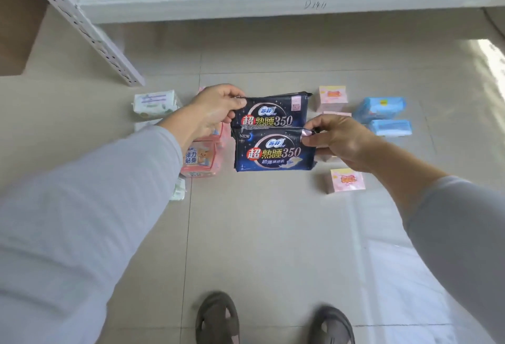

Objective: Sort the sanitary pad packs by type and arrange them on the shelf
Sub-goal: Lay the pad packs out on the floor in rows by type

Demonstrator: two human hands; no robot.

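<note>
A: Hands are working over the tiled floor [273, 220], each holding a dark navy pack. The left hand [216, 111] is pinching the upper navy pack [276, 109] at its left top corner, thumb and fingers curled on the wrapper.

B: And the other one?

A: The right hand [338, 141] is pinching the right edge of the lower navy pack [273, 152]; the two packs are overlapping, the lower one in front.

B: What is lying around them?

A: Pink packs [200, 160] are sitting just left, a white pack [155, 101] further left, pale pink packs [345, 179] and blue packs [382, 108] to the right. The white shelf [273, 1] is standing beyond, well apart from the packs
</note>
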